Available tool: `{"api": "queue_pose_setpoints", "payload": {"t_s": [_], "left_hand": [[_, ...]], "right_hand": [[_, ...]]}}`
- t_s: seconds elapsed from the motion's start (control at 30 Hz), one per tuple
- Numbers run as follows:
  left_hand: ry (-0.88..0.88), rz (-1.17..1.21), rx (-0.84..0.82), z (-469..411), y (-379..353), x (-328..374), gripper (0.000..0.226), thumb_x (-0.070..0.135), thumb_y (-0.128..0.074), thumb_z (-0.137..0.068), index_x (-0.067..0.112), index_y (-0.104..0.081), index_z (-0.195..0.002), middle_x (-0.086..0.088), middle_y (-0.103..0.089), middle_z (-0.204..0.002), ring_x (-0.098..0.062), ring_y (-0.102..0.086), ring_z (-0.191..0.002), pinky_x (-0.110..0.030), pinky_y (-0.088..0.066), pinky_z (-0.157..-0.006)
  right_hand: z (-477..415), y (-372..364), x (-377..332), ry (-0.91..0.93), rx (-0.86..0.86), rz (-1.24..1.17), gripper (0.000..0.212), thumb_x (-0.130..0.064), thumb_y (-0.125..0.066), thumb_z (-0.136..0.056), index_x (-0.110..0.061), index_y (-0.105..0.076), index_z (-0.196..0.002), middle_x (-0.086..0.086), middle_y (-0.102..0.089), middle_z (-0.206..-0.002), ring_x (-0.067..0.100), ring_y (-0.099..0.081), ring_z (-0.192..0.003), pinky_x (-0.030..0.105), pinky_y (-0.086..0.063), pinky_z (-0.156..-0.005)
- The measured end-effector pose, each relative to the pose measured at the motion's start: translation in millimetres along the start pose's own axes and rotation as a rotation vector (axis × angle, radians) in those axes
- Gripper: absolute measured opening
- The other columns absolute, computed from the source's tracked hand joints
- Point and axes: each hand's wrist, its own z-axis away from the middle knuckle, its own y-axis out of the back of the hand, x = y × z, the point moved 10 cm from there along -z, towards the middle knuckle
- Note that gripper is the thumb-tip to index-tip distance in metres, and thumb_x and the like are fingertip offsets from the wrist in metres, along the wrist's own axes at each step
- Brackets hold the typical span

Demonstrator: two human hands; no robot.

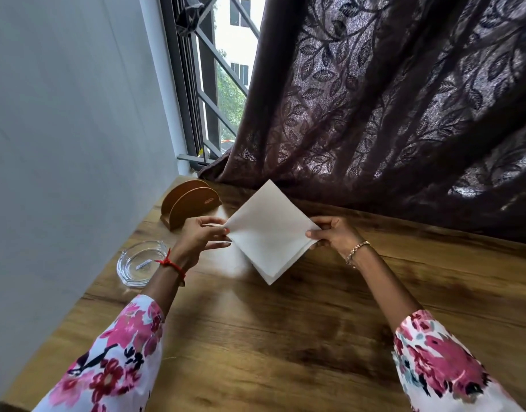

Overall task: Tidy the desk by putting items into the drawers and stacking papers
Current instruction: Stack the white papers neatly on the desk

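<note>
Napkin (269, 230), one, in two hands.
Left hand (200, 236) and right hand (330, 234) each pinch a corner; one holder (190, 203), one ashtray (138, 263) beside.

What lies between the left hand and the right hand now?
In the head view, a white folded paper spans the gap: the left hand pinches its left corner, the right hand its right corner.

both arms stretched forward, forearms bare, hands level and apart. left hand (202, 237) pinches the left corner of a folded white paper (269, 233) between thumb and fingertips. right hand (330, 236) pinches the opposite corner, fingers curled under.
</note>
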Motion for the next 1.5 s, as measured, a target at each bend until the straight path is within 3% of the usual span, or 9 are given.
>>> {"api": "queue_pose_setpoints", "payload": {"t_s": [0.17, 0.33, 0.6, 0.7, 0.9, 1.1, 1.27, 1.4, 1.5], "left_hand": [[0.120, 0.203, 0.017, 3.9, 5.6, -5.3, 0.014, -0.015, -0.054, -0.079, -0.001, -0.058, -0.077, -0.015, -0.067, -0.065, -0.020, -0.068, -0.053, -0.024, -0.057, -0.051], [0.209, 0.333, 0.025, 9.5, 6.5, -12.7, 0.011, -0.015, -0.048, -0.081, -0.008, -0.057, -0.084, -0.023, -0.063, -0.082, -0.022, -0.069, -0.057, -0.023, -0.056, -0.050], [0.348, 0.500, -0.047, 19.7, 7.0, -14.6, 0.012, -0.011, -0.044, -0.085, -0.014, -0.056, -0.084, -0.027, -0.067, -0.070, -0.027, -0.070, -0.059, -0.028, -0.056, -0.065], [0.350, 0.396, -0.089, 19.6, 11.0, -16.4, 0.012, -0.014, -0.054, -0.081, -0.018, -0.057, -0.092, -0.027, -0.068, -0.082, -0.025, -0.071, -0.068, -0.026, -0.058, -0.065], [0.181, -0.010, -0.015, 15.2, 41.1, -3.4, 0.024, -0.011, -0.071, -0.067, -0.011, -0.065, -0.090, -0.013, -0.071, -0.070, -0.012, -0.069, -0.064, -0.018, -0.057, -0.060], [0.015, -0.156, 0.138, 14.9, 82.3, 16.2, 0.009, 0.000, -0.076, -0.069, 0.002, -0.071, -0.077, -0.002, -0.070, -0.058, -0.010, -0.067, -0.058, -0.020, -0.057, -0.058], [-0.161, -0.194, 0.355, 12.0, 121.3, 36.1, 0.009, 0.004, -0.078, -0.068, 0.007, -0.072, -0.073, -0.001, -0.068, -0.070, -0.009, -0.062, -0.066, -0.018, -0.054, -0.064], [-0.268, -0.297, 0.536, 9.4, 146.9, 49.5, 0.009, 0.011, -0.080, -0.067, 0.013, -0.072, -0.071, 0.004, -0.067, -0.068, 0.002, -0.060, -0.061, -0.014, -0.048, -0.066], [-0.339, -0.361, 0.628, 3.7, 154.7, 57.7, 0.008, 0.010, -0.079, -0.069, 0.010, -0.072, -0.072, 0.004, -0.064, -0.063, 0.012, -0.055, -0.051, -0.010, -0.045, -0.059]], "right_hand": [[0.6, -3.6, 1.4, -0.035, -0.021, -0.146, 0.021, 0.017, -0.055, -0.079, -0.002, -0.063, -0.083, -0.005, -0.070, -0.056, 0.003, -0.065, -0.052, 0.013, -0.052, -0.048], [2.6, -9.8, -0.1, -0.016, -0.089, -0.203, 0.046, 0.020, -0.041, -0.081, -0.005, -0.073, -0.059, 0.003, -0.072, -0.061, 0.007, -0.068, -0.058, 0.014, -0.054, -0.056], [7.0, -22.9, -1.7, -0.024, -0.242, -0.160, 0.021, 0.016, -0.057, -0.076, 0.005, -0.066, -0.091, 0.004, -0.074, -0.079, 0.007, -0.070, -0.078, 0.015, -0.054, -0.080], [-1.1, -24.7, -0.2, -0.039, -0.149, -0.201, 0.007, 0.008, -0.061, -0.079, 0.009, -0.063, -0.085, 0.007, -0.073, -0.068, 0.010, -0.070, -0.065, 0.015, -0.057, -0.068], [-18.5, -49.3, -10.1, -0.033, -0.156, -0.051, 0.008, 0.002, -0.060, -0.083, 0.005, -0.062, -0.076, 0.005, -0.070, -0.056, 0.009, -0.065, -0.048, 0.015, -0.053, -0.047], [-42.1, -83.2, -37.6, 0.063, -0.163, 0.136, 0.008, 0.001, -0.060, -0.084, 0.000, -0.061, -0.077, -0.001, -0.062, -0.042, 0.005, -0.054, -0.033, 0.015, -0.043, -0.033], [-74.5, -111.7, -69.7, 0.244, -0.046, 0.381, 0.007, -0.005, -0.064, -0.082, -0.004, -0.069, -0.076, 0.011, -0.061, -0.064, 0.010, -0.053, -0.049, 0.027, -0.044, -0.055], [-88.2, -145.5, -112.3, 0.491, 0.021, 0.592, 0.012, -0.003, -0.065, -0.080, 0.002, -0.072, -0.088, 0.006, -0.065, -0.064, -0.007, -0.051, -0.048, 0.012, -0.034, -0.049], [-103.3, -164.8, -130.8, 0.601, 0.064, 0.637, 0.012, 0.001, -0.062, -0.080, 0.005, -0.071, -0.087, 0.019, -0.072, -0.086, 0.016, -0.061, -0.074, 0.017, -0.035, -0.062]]}}
